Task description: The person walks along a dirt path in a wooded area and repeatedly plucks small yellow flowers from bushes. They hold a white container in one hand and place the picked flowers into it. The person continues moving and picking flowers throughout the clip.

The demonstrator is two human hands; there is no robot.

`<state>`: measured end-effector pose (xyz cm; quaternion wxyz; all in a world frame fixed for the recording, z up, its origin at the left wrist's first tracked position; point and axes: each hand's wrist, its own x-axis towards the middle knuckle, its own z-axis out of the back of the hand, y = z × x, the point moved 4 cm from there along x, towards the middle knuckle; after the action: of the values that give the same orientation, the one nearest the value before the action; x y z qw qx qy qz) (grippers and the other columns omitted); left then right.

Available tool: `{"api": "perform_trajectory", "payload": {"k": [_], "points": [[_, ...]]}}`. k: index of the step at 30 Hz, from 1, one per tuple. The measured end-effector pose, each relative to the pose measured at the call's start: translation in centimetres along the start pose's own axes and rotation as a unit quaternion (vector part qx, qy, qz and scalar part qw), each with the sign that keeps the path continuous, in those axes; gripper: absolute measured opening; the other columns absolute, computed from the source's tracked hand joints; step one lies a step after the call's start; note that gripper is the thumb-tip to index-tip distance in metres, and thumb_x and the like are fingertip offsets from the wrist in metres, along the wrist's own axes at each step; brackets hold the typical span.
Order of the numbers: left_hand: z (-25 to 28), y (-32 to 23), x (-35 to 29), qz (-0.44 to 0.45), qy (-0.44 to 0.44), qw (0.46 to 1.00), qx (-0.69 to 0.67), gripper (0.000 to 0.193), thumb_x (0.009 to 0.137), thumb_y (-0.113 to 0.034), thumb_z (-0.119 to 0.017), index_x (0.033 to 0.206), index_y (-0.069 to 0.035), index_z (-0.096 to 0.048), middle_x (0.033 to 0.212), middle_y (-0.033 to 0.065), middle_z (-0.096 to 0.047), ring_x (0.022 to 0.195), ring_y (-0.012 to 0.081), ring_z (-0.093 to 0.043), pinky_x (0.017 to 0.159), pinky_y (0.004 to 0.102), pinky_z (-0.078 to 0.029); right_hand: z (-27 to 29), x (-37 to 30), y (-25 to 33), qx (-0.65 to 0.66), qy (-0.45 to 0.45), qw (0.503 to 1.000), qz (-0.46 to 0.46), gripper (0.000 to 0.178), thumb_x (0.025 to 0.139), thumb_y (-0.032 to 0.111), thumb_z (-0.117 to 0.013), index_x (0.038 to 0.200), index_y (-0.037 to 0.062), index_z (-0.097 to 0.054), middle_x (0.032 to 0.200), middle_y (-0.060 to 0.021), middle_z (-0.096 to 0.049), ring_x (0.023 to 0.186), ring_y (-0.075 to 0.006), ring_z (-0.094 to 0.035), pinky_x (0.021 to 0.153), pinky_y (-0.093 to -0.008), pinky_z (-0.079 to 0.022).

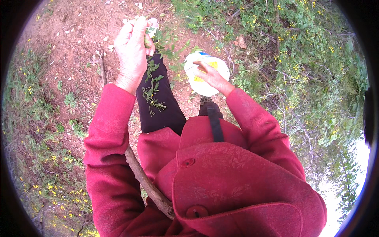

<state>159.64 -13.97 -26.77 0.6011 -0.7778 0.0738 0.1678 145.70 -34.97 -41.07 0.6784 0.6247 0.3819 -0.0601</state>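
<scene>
Raised at the upper left, my left hand [132,49] is closed around a green leafy sprig [152,79], whose thin stems and leaves hang down in front of my dark trouser leg. Something small and pale shows by its fingertips, too small to name. My right hand [214,78] reaches over a round white container [207,90] with bright yellow patches in it, perhaps flowers, and a blue mark at its far rim. Its fingers are stretched and somewhat apart, with nothing plainly held. A wooden stick [148,181] passes between my left arm and body.
Reddish bare soil [79,35] with small stones lies ahead and to the left. Dense green shrubs [292,71] with yellow flowers and bare twigs stand on the right. More yellow-flowered plants [51,191] grow at the lower left. A dark strap [215,124] hangs over my red coat.
</scene>
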Motion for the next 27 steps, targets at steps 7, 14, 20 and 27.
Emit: {"api": "perform_trajectory", "payload": {"k": [7,14,20,27], "points": [[1.0,0.3,0.1,-0.013,-0.018,1.0,-0.002,0.022,0.092,-0.024,-0.052,0.09,-0.002,-0.056,0.056,-0.0008,-0.044,0.044,0.0072,-0.037,0.041,0.0219,-0.036,-5.6,3.5,4.5,0.201,0.17,0.957,-0.119,0.075,0.079,0.049,-0.061,0.13,0.0004,-0.035,0.12,-0.0147,-0.05,0.122,-0.0225,-0.039,0.105,-0.0386,-0.025],[1.6,-0.3,0.4,-0.128,-0.105,0.979,0.123,0.056,0.084,-0.017,-0.062,0.126,0.0,-0.03,0.092,0.0084,-0.055,0.056,0.0069,-0.049,0.047,0.0211,-0.043,-3.1,2.2,7.6,0.277,0.149,0.936,-0.156,0.018,0.089,0.02,-0.053,0.098,0.0041,-0.052,0.081,-0.0056,-0.056,0.065,-0.0133,-0.056,0.053,-0.0243,-0.046],[-3.3,0.4,-2.1,-0.186,0.313,0.857,0.364,0.033,0.09,-0.023,-0.049,0.115,-0.001,-0.05,0.094,0.0104,-0.059,0.066,0.0099,-0.056,0.057,0.0246,-0.046,-1.6,2.3,12.8,0.138,0.215,0.965,-0.055,0.02,0.089,0.022,-0.053,0.093,0.0032,-0.057,0.072,-0.0018,-0.054,0.056,-0.0081,-0.051,0.049,-0.0225,-0.044],[-1.4,3.2,-2.4,0.171,0.393,0.865,0.259,0.025,0.094,-0.026,-0.045,0.092,-0.003,-0.055,0.069,-0.0003,-0.054,0.054,0.0064,-0.053,0.051,0.02,-0.044,1.2,2.1,14.7,0.17,0.2,0.964,-0.043,0.025,0.088,0.023,-0.056,0.098,0.0003,-0.061,0.076,-0.0045,-0.063,0.06,-0.009,-0.059,0.056,-0.0206,-0.048]]}}
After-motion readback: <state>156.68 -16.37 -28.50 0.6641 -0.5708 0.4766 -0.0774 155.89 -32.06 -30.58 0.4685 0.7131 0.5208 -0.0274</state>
